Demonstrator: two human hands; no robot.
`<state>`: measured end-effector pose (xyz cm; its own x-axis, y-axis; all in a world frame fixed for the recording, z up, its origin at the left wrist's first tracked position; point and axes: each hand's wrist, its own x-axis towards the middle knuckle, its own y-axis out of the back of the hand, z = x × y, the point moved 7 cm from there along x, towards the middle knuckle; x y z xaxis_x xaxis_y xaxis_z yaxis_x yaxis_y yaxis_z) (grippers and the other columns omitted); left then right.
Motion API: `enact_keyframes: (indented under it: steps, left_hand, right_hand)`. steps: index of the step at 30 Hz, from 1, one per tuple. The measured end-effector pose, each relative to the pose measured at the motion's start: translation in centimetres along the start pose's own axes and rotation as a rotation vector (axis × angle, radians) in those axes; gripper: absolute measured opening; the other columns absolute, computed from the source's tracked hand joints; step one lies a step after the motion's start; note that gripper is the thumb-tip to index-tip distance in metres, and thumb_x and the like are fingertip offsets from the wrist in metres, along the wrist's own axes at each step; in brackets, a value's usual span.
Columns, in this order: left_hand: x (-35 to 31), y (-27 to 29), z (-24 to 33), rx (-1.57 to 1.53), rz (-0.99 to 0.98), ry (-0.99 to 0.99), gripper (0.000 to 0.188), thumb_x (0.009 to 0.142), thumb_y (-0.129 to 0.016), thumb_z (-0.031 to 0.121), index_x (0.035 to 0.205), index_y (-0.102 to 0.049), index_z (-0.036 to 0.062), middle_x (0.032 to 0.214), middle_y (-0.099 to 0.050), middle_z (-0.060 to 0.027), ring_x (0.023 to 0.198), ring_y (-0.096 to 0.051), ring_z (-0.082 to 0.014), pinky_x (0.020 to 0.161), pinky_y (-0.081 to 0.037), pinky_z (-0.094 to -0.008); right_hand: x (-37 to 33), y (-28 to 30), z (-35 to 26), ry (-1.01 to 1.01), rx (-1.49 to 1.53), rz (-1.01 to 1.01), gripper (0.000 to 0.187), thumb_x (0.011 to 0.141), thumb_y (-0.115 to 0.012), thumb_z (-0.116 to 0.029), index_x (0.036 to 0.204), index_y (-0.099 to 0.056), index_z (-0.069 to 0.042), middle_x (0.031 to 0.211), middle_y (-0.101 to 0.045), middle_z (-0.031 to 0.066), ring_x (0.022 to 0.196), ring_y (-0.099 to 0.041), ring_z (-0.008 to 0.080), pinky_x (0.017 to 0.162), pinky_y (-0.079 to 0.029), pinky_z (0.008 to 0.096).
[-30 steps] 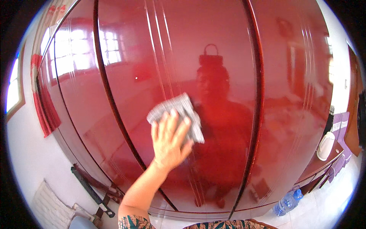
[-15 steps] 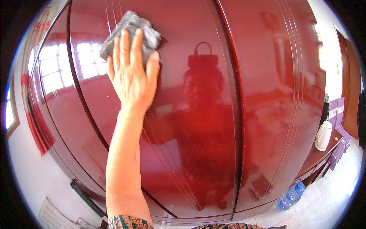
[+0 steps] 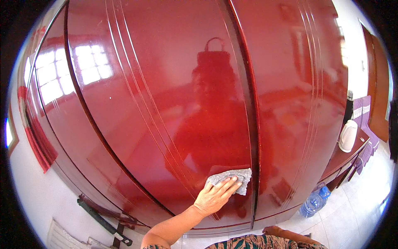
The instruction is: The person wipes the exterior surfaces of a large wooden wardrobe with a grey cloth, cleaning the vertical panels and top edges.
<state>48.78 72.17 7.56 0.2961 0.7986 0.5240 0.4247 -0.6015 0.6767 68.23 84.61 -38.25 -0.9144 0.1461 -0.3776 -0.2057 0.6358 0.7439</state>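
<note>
A glossy dark red wardrobe (image 3: 166,54) with grooved doors fills most of the head view. My left hand (image 3: 215,196) presses a folded grey cloth (image 3: 244,182) against the lower part of the middle door, beside the dark vertical gap. Its fingers lie over the cloth, holding it to the surface. Close to my body at the bottom edge is my right hand (image 3: 271,230), small and in shadow. Its fingers cannot be made out, and it stays apart from the wardrobe.
A large clear blue water bottle (image 3: 315,202) stands on the tiled floor by the wardrobe's right corner. Behind it, a white kettle (image 3: 348,136) sits on a brown table (image 3: 361,143). Red curtain (image 3: 39,137) hangs at left, above a dark long bar (image 3: 101,222).
My left hand has swept the cloth from the upper left of the door down and right to its lower right. My right hand has come into view at the bottom.
</note>
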Motion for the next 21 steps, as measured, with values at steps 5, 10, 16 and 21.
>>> enact_keyframes:
  steps: [5,10,16,21]
  left_hand:
    - [3.8,2.9,-2.5,-0.021,0.101,0.028,0.065,0.075,-0.07,0.029,0.138,-0.052,0.0268,0.141,-0.048,-0.0017,0.121,-0.049,-0.0191,0.096,-0.038,-0.0415]
    - [12.4,13.3,-10.2,0.169,0.323,0.188,0.071,0.075,-0.072,0.028,0.142,-0.047,0.0237,0.153,-0.034,-0.0112,0.138,-0.037,-0.0309,0.111,-0.025,-0.0521]
    - [16.0,25.5,-24.5,0.475,0.812,0.309,0.058,0.09,-0.058,0.04,0.144,-0.044,0.0228,0.151,-0.038,-0.0105,0.141,-0.032,-0.0299,0.113,-0.023,-0.0526]
    - [17.5,27.9,-29.0,0.529,0.927,0.575,0.062,0.094,-0.04,0.054,0.147,-0.039,0.0226,0.155,-0.033,-0.0092,0.144,-0.026,-0.0269,0.117,-0.015,-0.0497]
  right_hand:
    - [-1.8,7.7,-7.6,0.13,-0.033,0.233,0.032,0.091,-0.052,-0.033,0.109,-0.064,-0.009,0.109,-0.066,0.0184,0.1,-0.063,0.0373,0.088,-0.05,0.0474]
    - [-3.8,11.9,-13.2,0.269,-0.004,0.397,0.032,0.09,-0.054,-0.031,0.11,-0.063,-0.008,0.106,-0.066,0.0184,0.101,-0.063,0.0356,0.089,-0.05,0.0447]
    - [-1.4,7.7,-10.9,0.256,-0.196,0.308,0.035,0.091,-0.057,-0.034,0.117,-0.06,-0.011,0.103,-0.068,0.013,0.098,-0.066,0.0284,0.084,-0.053,0.0384]
    - [0.0,4.5,-7.5,0.198,0.146,0.21,0.046,0.094,-0.053,-0.049,0.121,-0.059,-0.013,0.115,-0.064,0.0154,0.108,-0.061,0.034,0.09,-0.049,0.0451]
